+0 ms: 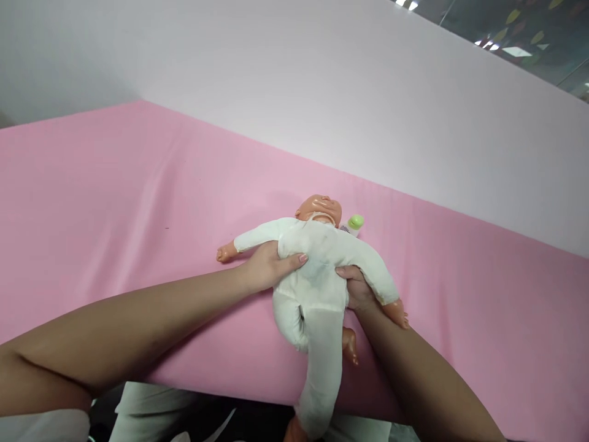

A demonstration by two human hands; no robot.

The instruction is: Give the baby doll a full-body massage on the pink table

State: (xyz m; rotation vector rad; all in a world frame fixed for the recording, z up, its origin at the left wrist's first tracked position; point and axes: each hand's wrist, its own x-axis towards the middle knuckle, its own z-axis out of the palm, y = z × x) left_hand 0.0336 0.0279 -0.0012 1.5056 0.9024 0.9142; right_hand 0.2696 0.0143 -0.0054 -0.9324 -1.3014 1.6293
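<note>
A baby doll [317, 276] with a white cloth body and plastic head, hands and feet lies face up in my hands. My left hand [271, 265] wraps its side below the arm, thumb on the chest and fingers hidden beneath. On the other side my right hand [356, 287] grips the torso the same way, thumb near the chest. The doll's arms spread outward over my wrists. One leg hangs down past the front edge, and the other is bent across beneath it. Whether the back touches the surface I cannot tell.
Pink padded cover [207, 184] spreads over the surface under the doll. A small bottle with a green cap [356, 221] is beside the doll's head. Behind rises a pale wall [322, 80], with a glass pane [515, 37] at the upper right.
</note>
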